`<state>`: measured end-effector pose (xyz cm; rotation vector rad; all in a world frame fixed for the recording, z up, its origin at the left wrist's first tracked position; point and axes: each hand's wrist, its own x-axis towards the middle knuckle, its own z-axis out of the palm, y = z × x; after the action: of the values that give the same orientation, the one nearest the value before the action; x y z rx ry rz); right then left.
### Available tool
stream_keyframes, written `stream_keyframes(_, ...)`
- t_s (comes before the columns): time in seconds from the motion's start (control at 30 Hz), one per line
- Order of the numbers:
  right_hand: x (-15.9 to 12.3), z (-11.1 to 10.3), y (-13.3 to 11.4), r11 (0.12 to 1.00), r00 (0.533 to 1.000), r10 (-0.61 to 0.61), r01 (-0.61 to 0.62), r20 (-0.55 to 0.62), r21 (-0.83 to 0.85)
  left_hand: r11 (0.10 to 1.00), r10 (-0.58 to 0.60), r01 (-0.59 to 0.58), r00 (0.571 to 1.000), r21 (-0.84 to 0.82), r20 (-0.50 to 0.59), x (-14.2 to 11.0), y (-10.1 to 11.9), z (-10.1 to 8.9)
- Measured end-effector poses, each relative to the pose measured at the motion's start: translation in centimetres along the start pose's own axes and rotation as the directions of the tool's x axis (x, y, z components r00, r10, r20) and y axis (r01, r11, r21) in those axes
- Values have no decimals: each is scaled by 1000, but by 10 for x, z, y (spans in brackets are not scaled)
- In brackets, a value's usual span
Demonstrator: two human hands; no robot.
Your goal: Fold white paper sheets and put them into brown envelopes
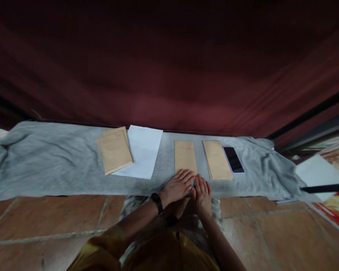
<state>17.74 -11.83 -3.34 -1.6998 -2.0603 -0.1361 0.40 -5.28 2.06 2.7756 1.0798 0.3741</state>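
Observation:
A brown paper envelope (pixel 184 155) with a small red print near its top lies on the grey cloth (pixel 141 186) in front of me. My left hand (pixel 178 187), a dark band on its wrist, lies flat with its fingers over the near edge of this envelope. Beside it, my right hand (pixel 202 195) rests palm down by the envelope's near right corner, fingers stretched out. Neither hand grips anything that I can see. Just to the right is a stack of brown envelopes (pixel 218 160).
On the left, more brown envelopes (pixel 115 150) overlap white paper sheets (pixel 145 150). A phone (pixel 234 160) lies right of the envelope stack. Dark red fabric (pixel 164 82) hangs behind the cloth. At far right are a white sheet (pixel 322 173) and a dark bar (pixel 327 187).

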Motion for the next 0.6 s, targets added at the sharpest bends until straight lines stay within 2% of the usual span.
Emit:
stream_keyframes(0.2, -3, 4, 4, 1000, 1000, -24, 24, -4, 3, 1000, 18, -18, 1000, -6, 24, -7, 3, -7)
stream_keyframes(0.6, -3, 6, 4, 1000, 1000, -16, 15, -4, -18, 996, 53, -55, 998, 70, 23, -7, 0, 5)
